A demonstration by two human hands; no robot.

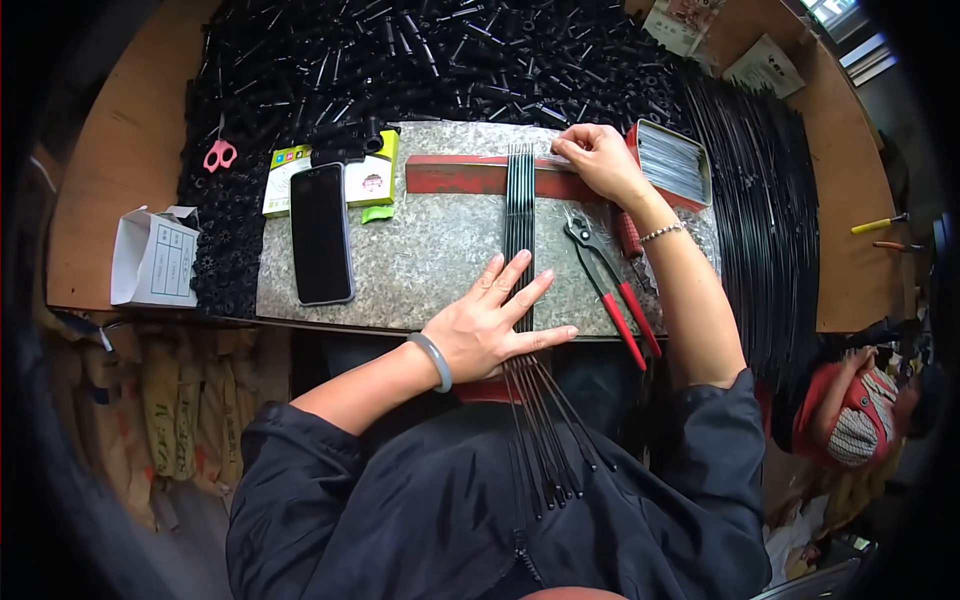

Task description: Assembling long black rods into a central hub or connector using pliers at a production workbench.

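Several thin black rods (519,220) lie side by side, their upper ends resting across a red metal bar (450,176). My left hand (488,325) presses flat over the lower part of the row with its fingers spread, and the rods fan out below it toward my lap. Beyond the bar's right part, my right hand (598,160) is closed in a pinch; whatever its fingertips hold is too small to make out. Close to that hand stands an open red tin (672,165) full of thin silvery pins. Red-handled pliers (612,285) lie right of the rods.
A phone (322,235) leans on a green-and-white box (375,180) at the left. Black parts (430,60) are heaped along the back, and long black rods (760,200) are piled at the right. Pink scissors (220,155) and a white carton (155,258) lie left. Another person (850,415) sits at far right.
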